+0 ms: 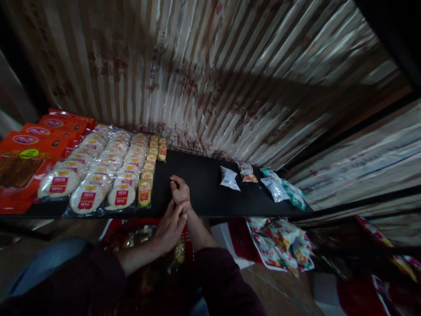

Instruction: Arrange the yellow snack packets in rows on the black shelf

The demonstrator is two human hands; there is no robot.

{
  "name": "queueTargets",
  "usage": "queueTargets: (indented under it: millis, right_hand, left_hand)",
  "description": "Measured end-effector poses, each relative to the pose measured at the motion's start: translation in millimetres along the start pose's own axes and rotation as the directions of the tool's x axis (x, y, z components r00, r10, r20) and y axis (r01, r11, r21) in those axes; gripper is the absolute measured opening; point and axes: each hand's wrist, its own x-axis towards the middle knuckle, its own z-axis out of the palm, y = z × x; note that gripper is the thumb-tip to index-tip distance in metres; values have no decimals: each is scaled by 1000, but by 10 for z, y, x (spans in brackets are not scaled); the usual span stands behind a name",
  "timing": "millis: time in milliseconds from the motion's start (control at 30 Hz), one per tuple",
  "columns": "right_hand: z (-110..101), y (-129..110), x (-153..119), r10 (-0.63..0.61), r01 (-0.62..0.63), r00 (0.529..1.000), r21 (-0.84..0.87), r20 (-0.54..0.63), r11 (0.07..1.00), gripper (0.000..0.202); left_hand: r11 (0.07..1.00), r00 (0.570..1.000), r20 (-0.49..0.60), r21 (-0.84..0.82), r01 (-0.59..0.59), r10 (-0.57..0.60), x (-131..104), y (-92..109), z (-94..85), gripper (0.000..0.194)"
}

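My left hand (170, 226) lies across my right wrist near the shelf's front edge, its fingers spread and nothing held in it. Over the black shelf (197, 175), my right hand (180, 190) has its fingers curled together; whether anything small is inside is hidden. Just left of the hands, small yellow packets (145, 191) stand in a row. Beside them are rows of round rice crackers in clear wrappers (121, 195). Orange-red bags (42, 140) overlap at the far left.
Right of the hands lie a silver-white packet (229, 178), a red-and-white packet (247, 171), another silver packet (275, 188) and green packets (292, 194). Below the shelf are a bag of snack packets (283, 245) and gold-wrapped items (141, 236). Striped sheeting (197, 79) hangs behind.
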Motion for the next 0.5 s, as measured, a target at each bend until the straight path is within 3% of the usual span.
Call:
queueTargets:
  millis: [133, 300, 500]
  right_hand:
    - [-168, -106, -403, -2, 1, 999, 23, 50, 1000, 24]
    - [-270, -218, -898, -147, 141, 981, 55, 130, 989, 22]
    - [-279, -72, -1495, -233, 223, 967, 98, 103, 970, 21]
  left_hand:
    - [995, 993, 112, 89, -38, 28, -320, 14, 37, 44]
    - [984, 985, 167, 165, -67, 39, -779, -79, 98, 44]
    - [965, 931, 353, 194, -175, 98, -1273, -294, 103, 52]
